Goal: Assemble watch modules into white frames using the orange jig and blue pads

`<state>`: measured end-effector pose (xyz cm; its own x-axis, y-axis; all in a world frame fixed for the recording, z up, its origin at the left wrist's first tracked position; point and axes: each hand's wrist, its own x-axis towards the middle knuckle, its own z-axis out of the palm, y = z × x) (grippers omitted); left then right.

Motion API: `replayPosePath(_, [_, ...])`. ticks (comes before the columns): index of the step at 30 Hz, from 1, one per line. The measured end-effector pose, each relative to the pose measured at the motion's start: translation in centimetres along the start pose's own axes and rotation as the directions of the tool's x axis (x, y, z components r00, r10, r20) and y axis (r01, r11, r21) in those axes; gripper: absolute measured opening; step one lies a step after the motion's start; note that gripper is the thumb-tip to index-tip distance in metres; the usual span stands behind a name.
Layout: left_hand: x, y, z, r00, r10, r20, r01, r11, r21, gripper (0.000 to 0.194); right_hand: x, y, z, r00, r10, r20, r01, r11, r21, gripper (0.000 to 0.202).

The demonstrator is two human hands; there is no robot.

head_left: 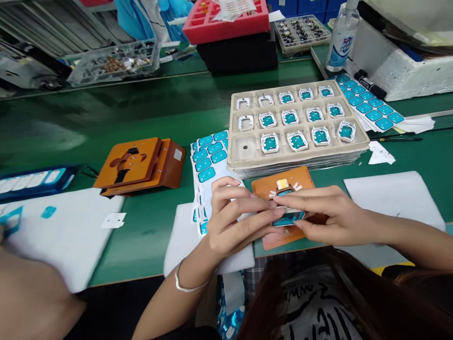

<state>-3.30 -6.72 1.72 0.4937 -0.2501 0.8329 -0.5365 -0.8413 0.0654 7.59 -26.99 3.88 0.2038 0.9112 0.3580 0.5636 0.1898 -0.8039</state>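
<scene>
A silver watch case with a blue film [288, 217] is held between the fingertips of my left hand [235, 217] and my right hand [334, 215]. Both hands are closed around its edges, above an orange fixture board [279, 239]. On that board, just behind the case, sits a yellow and white piece [282, 183] with white tabs at its sides. Behind my hands lies a beige tray [300, 158] of silver watch cases, most with blue film inside. Sheets of blue stickers [206, 174] lie left of the tray, partly under my left hand.
An orange stand [141, 165] is at the left, near a white foam sheet [81, 226] and a person's arm [31, 288]. Another foam sheet [396, 193] lies right. A red tray [226, 28] and a bottle [342, 40] stand behind.
</scene>
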Motion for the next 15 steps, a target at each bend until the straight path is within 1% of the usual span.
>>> replayPosePath(4, [0.16, 0.12, 0.04, 1.0, -0.003, -0.001, 0.003, 1.0, 0.007, 0.017, 0.11, 0.12, 0.26, 0.999, 0.024, -0.043, -0.022, 0.999, 0.049, 0.048])
replayPosePath(9, [0.35, 0.27, -0.01, 1.0, 0.002, 0.0, -0.002, 1.0, 0.006, 0.016, 0.13, 0.15, 0.44, 0.996, 0.065, -0.061, -0.06, 0.995, 0.085, 0.046])
replayPosePath(15, [0.57, 0.6, 0.0, 1.0, -0.023, 0.01, 0.023, 1.0, 0.017, 0.017, 0.23, 0.03, 0.82, 0.977, 0.205, -0.059, -0.189, 0.961, 0.203, 0.039])
